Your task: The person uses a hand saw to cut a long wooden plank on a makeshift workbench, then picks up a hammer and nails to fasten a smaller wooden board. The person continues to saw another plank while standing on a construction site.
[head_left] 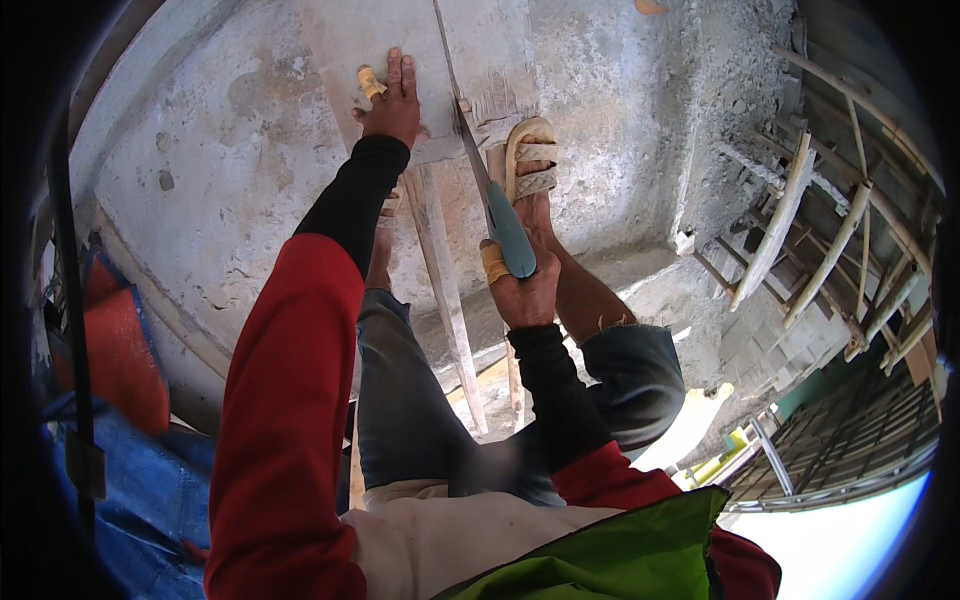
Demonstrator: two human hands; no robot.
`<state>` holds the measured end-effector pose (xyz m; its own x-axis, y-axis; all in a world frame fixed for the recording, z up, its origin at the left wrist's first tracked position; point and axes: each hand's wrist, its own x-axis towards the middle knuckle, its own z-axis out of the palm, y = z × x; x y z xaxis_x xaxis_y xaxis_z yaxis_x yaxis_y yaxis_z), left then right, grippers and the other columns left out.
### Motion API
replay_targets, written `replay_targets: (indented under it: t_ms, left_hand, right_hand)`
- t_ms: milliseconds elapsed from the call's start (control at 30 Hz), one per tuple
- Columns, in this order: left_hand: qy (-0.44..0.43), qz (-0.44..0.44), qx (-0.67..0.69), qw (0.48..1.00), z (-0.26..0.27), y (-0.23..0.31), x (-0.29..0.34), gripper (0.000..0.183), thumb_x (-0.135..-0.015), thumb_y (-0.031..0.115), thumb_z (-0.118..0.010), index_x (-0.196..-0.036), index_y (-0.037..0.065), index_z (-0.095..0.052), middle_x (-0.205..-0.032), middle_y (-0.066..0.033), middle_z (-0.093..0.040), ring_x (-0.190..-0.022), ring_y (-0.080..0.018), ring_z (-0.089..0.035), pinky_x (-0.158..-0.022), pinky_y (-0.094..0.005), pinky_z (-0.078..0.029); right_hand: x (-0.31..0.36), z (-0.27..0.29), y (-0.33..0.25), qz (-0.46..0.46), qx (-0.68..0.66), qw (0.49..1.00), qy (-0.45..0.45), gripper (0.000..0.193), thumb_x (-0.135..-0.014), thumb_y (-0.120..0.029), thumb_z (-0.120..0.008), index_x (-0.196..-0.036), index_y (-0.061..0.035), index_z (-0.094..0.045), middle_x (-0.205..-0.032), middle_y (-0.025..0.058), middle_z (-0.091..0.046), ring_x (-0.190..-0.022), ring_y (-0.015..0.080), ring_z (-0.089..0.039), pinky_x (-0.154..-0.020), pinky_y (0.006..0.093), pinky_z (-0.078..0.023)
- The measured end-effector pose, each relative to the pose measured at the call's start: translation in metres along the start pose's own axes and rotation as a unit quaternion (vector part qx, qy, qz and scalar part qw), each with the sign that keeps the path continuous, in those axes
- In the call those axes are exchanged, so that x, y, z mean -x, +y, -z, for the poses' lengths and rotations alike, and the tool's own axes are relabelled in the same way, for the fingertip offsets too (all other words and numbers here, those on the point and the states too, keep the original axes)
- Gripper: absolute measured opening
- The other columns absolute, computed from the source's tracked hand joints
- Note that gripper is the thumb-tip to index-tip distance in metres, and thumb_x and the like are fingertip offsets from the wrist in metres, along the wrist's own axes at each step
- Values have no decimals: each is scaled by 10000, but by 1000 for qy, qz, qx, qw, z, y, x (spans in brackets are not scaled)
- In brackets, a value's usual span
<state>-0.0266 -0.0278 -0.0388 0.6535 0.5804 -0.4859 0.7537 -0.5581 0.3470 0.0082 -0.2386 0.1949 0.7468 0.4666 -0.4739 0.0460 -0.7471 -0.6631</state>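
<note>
A wide greyish board (490, 60) lies on the concrete, with a long, thin cut line running up it from its near edge. My left hand (393, 112) lies flat on the board left of that line, fingers stretched out, one wrapped in yellow tape. My right hand (528, 292), also with yellow tape on a finger, is closed round the grey-green handle of a handsaw (509, 232). Its narrow blade reaches up to the board's near edge at the cut line. To the right of the blade, my sandalled foot (531, 170) is set by the board's edge.
A long wooden strip (443, 300) runs from under the board toward me, between my legs. Several rough poles (785, 215) jut out at the right, by broken concrete. Blue sheeting (150, 500) and an orange-red sheet (125, 355) hang at the left near a dark upright bar.
</note>
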Motion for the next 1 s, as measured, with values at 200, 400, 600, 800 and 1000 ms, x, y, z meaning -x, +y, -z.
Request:
replay_targets:
  t_ms: [200, 400, 600, 800, 1000]
  left_hand:
    - [7, 12, -7, 1000, 3, 3, 3, 1331, -672, 345, -950, -1646, 63, -88, -1739, -117, 76, -1344, -520, -494, -897, -823, -478]
    - [-57, 40, -5, 998, 7, 11, -3, 1297, -699, 304, -939, -1647, 57, -88, -1740, -112, 82, -1387, -527, -445, -878, -861, -445]
    - [-20, 36, -6, 999, 10, 16, 4, 1320, -696, 313, -944, -1654, 87, -64, -1740, -115, 75, -1341, -502, -508, -894, -846, -452]
    - [-62, 40, 7, 997, 5, 10, 3, 1345, -686, 309, -949, -1654, 79, -44, -1736, -125, 99, -1333, -499, -515, -895, -802, -497]
    - [-32, 19, -68, 997, -15, 13, 3, 1242, -754, 278, -904, -1653, 68, -72, -1734, -135, 100, -1304, -524, -521, -857, -844, -471]
  right_hand:
    - [39, 50, -67, -75, 23, 997, -11, 229, -896, -34, -752, -1090, 83, -721, -970, 123, -761, -914, 141, -693, -807, 319, -548]
    - [-50, -16, 19, 46, 112, 992, 46, 234, -891, -106, -737, -1018, 90, -740, -843, 145, -761, -791, 187, -729, -704, 340, -556]
    - [-34, -15, 78, 82, 65, 994, 35, 242, -897, -80, -732, -1075, 85, -729, -886, 139, -764, -802, 186, -726, -719, 335, -560]
    - [33, 35, -46, -130, 34, 990, -36, 208, -915, -40, -726, -1083, 83, -721, -976, 165, -762, -885, 192, -729, -794, 314, -565]
    - [6, -7, 16, 9, -1, 1000, 26, 193, -897, -88, -744, -1010, 67, -726, -885, 157, -758, -840, 183, -733, -745, 333, -561]
